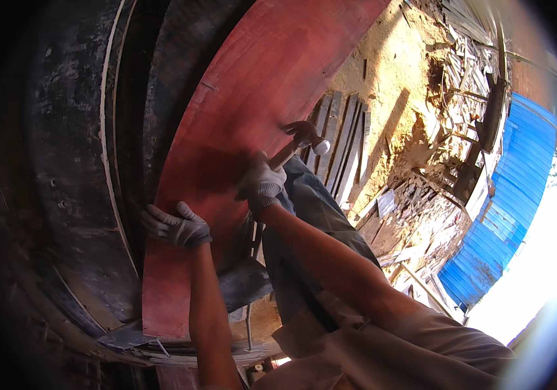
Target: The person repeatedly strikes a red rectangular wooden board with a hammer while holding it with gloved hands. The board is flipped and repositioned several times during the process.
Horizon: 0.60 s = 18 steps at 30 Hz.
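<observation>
A long, red-faced wooden board [239,97] lies in front of me, running from the lower left up to the top. My right hand [264,182], in a whitish knit glove, is wrapped round the handle of a claw hammer [305,134]. The hammer's metal head is raised past the board's right edge, and its claw points left. My left hand [177,224], gloved the same way, rests flat at the board's left edge, its thumb apart from the stretched fingers. Any nail near the fingers is too small to make out.
Dark, worn panels [70,130] stand along the left of the board. To the right, a stack of planks [343,136] lies on sandy ground [389,84]. Scrap wood [434,214] is heaped farther right, before a blue corrugated sheet [512,188].
</observation>
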Motion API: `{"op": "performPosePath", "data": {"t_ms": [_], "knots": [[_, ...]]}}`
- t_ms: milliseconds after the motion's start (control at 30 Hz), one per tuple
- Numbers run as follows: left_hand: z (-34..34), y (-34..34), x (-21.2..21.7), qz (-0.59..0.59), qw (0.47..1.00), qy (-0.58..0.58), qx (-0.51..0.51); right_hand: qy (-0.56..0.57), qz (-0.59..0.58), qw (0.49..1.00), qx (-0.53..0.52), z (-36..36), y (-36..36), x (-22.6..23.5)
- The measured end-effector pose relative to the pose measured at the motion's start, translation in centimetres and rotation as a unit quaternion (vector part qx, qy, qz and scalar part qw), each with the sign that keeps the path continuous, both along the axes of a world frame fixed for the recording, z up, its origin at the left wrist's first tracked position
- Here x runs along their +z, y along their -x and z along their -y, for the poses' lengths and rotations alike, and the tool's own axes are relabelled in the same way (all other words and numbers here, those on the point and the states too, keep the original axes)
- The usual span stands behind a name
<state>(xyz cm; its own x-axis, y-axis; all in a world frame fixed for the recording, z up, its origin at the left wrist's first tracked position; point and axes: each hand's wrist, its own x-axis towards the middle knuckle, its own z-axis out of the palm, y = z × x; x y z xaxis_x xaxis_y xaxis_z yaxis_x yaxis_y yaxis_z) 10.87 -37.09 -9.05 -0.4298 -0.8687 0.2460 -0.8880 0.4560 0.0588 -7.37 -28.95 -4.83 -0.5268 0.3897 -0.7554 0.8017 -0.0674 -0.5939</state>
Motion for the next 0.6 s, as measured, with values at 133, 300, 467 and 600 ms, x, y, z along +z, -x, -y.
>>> {"op": "performPosePath", "data": {"t_ms": [133, 300, 467, 600], "knots": [[0.1, -0.3, 0.3, 0.019, 1.0, 0.001, 0.008, -0.041, 0.022, 0.989, 0.142, -3.6, 1.2, 2.1], [0.0, -0.9, 0.4, -0.009, 0.999, -0.041, 0.022, 0.039, 0.078, 0.916, 0.391, -6.2, 9.1, 7.6], [-0.1, -1.1, 0.3, -0.019, 0.996, -0.076, 0.046, 0.055, 0.067, 0.807, 0.585, 4.1, 14.6, 10.7], [0.0, -1.0, 0.6, -0.023, 0.995, -0.078, 0.05, 0.013, 0.052, 0.761, 0.646, 9.6, 14.4, 10.9]]}}
